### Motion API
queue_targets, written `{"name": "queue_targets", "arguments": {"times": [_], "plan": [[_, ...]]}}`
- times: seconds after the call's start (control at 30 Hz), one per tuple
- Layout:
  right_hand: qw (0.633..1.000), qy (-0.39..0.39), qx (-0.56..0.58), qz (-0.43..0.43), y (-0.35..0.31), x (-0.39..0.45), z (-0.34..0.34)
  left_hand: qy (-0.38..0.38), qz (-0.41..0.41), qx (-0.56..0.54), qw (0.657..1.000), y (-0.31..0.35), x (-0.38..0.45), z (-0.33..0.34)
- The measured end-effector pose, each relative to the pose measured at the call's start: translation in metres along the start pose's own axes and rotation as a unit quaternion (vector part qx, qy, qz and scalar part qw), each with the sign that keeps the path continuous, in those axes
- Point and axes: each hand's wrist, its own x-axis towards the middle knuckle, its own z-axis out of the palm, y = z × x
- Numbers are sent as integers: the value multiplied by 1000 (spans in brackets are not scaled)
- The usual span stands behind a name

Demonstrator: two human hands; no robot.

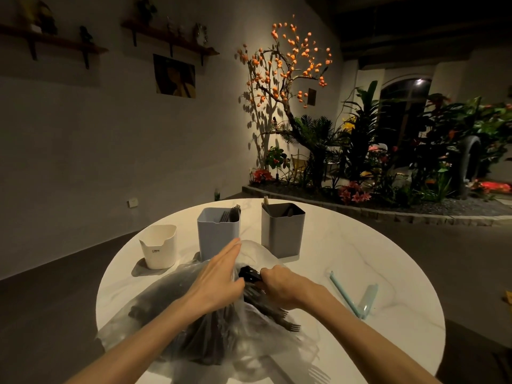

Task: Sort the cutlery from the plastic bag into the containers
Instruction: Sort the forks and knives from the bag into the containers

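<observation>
A person sorts black plastic cutlery at a round white marble table (360,245), seen from a head-worn camera in a dimly lit room. At the table's 10 o'clock stands a low white container (158,246), its contents not visible from this angle. Just to its right, at about 11 o'clock, a taller pale blue container (217,234) holds black forks (232,213), tines up. At 12 o'clock a grey container (282,231) holds dark cutlery whose type cannot be made out, with a pale stick-like piece rising at its back left corner.

Across the near half of the table, from 9 o'clock through the centre to 6 o'clock, lies the clear plastic bag (257,336), crumpled and still filled with a heap of black cutlery (199,342); fork tines poke out at its right side. The left hand (219,278) rests flat on top of the bag, fingers straight and together, pointing toward the blue container. Just to its right, the right hand (279,285) is curled around a bundle of black utensils (249,274) at the mouth of the bag, the two hands nearly touching.

At the table's 3 o'clock, well apart from the bag, lie two pale blue strips (349,297) meeting in a V. Beyond the table, at 1 to 2 o'clock, an indoor garden bed (388,167) with an orange-fruited tree fills the corner.
</observation>
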Motion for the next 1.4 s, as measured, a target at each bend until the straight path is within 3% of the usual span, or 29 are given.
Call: {"name": "queue_targets", "arguments": {"times": [0.23, 0.47, 0.63, 0.73, 0.77, 0.83, 0.87, 0.9, 0.93, 1.0, 1.1, 1.17, 1.23, 1.3, 1.4], "plan": [[996, -63, 66, 6, 22, -36, -51, 59, -93, -109, 988, 1, 22, -6], [976, -118, 173, 56, 66, -72, -95, 31, -138, -201, 969, -14, 47, 3], [954, -117, 270, 54, 94, -80, -108, -65, -89, -219, 969, -10, 59, 12], [933, -116, 336, 51, 109, -75, -104, -215, -47, -177, 959, -7, 62, 10], [926, -116, 355, 53, 112, -73, -102, -235, -39, -186, 953, -6, 64, 8], [917, -110, 379, 54, 114, -66, -98, -170, -58, -323, 929, -5, 71, 4], [923, -102, 368, 48, 111, -64, -95, -106, -88, -418, 898, -5, 76, 2], [942, -84, 324, 33, 108, -61, -91, -50, -110, -486, 866, -5, 82, -2], [966, -57, 250, 12, 104, -58, -86, -15, -117, -505, 855, -6, 91, -5], [994, -14, 105, -25, 95, -49, -75, -22, -86, -437, 895, -5, 108, -11], [998, 12, 24, -65, 83, -33, -62, -191, -18, -266, 944, 0, 123, -15], [995, 24, -41, -86, 80, -20, -56, -326, 21, -137, 935, 10, 127, -12], [989, 32, -110, -90, 79, -9, -51, -395, 35, -23, 918, 21, 131, -5], [983, 33, -152, -94, 77, 0, -49, -417, 27, 28, 908, 25, 133, 4], [974, 36, -187, -123, 73, 9, -48, -402, 8, 17, 915, 23, 130, 22]]}}
